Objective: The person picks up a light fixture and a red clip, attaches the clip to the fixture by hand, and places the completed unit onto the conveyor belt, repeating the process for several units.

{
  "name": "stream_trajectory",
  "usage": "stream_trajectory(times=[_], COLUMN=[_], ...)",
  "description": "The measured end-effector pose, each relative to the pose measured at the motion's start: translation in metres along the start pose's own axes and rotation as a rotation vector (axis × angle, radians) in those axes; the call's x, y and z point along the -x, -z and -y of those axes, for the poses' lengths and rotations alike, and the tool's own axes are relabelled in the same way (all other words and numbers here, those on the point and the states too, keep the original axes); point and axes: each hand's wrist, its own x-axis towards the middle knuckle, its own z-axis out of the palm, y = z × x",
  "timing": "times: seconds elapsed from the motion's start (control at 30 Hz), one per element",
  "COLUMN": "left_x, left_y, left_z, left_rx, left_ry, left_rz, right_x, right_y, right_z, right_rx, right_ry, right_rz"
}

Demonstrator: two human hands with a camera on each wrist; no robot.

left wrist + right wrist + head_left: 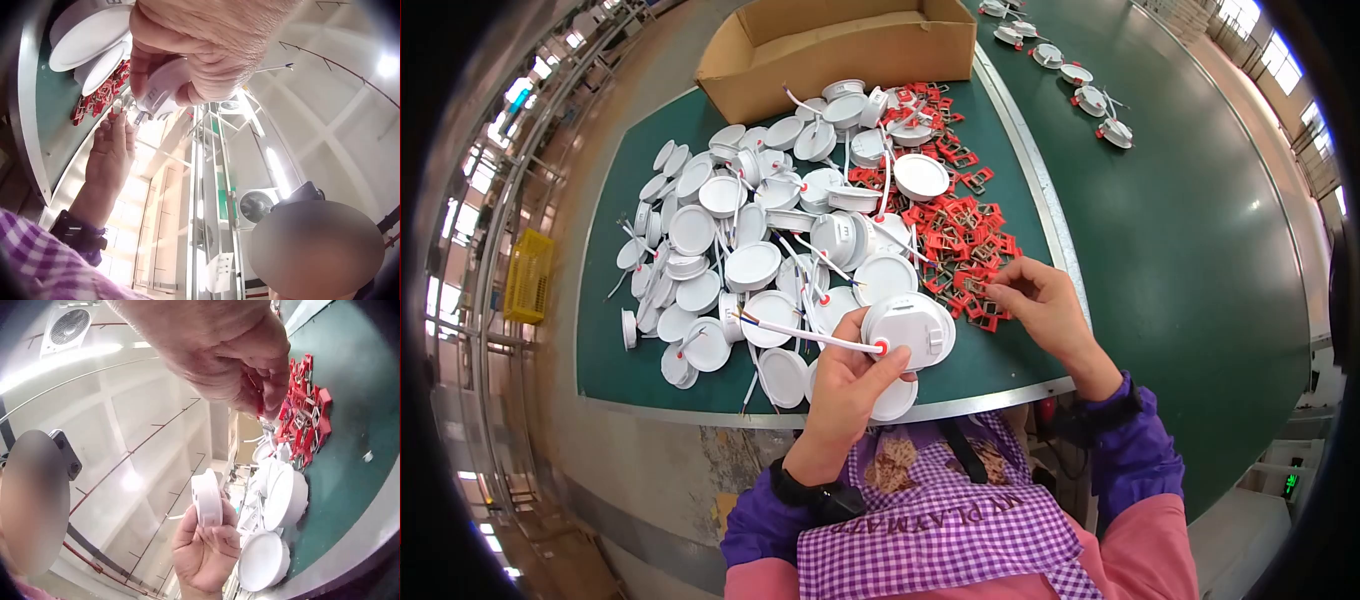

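My left hand [845, 395] holds a round white downlight [908, 328] by its rim, its back side up. A white cable [815, 338] runs out from a red grommet on that light, bare coloured wire ends at its tip. At the right edge of the red clip pile [965, 235], my right hand [1055, 312] pinches a red spring clip [114, 114] between thumb and fingers. The left wrist view shows this clip close beyond the held light; in the right wrist view the fingers hide most of it.
Many white downlights [752, 265] lie heaped left of the clips on a green table [615, 370] with a metal edge. Behind them stands a cardboard box [840, 62]. A green belt [1200, 250] on the right carries a row of lights [1090, 98].
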Motion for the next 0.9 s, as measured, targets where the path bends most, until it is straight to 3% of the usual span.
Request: stream_trajectory(times=[0.17,0.23,0.27,0.37,0.5,0.6,0.83,0.9], left_x=[-0.002,-0.003,-0.005,-0.008,-0.012,-0.013,-0.019,-0.021], left_y=[-0.003,-0.002,-0.002,-0.005,-0.008,-0.011,-0.019,-0.022], left_z=[-0.006,-0.007,-0.007,-0.010,-0.009,-0.011,-0.006,-0.006], left_rx=[0.030,0.053,0.057,0.072,0.053,0.031,0.032,0.041], left_ry=[0.002,0.022,0.026,0.041,0.032,0.049,0.158,0.174], left_rz=[0.009,0.018,0.022,0.029,0.072,0.101,0.216,0.225], right_x=[0.023,0.032,0.036,0.043,0.043,0.039,0.037,0.036], right_y=[0.025,0.033,0.037,0.038,0.029,0.024,0.021,0.019], right_z=[-0.006,-0.010,-0.018,-0.010,-0.007,-0.012,-0.011,-0.002], right_rx=[-0.017,0.438,0.519,0.636,0.583,0.806,0.768,0.404], right_ry=[-0.075,0.102,0.163,0.138,0.054,0.223,0.131,-0.093], right_rz=[-0.025,0.013,0.029,0.009,-0.026,0.011,-0.106,-0.216])
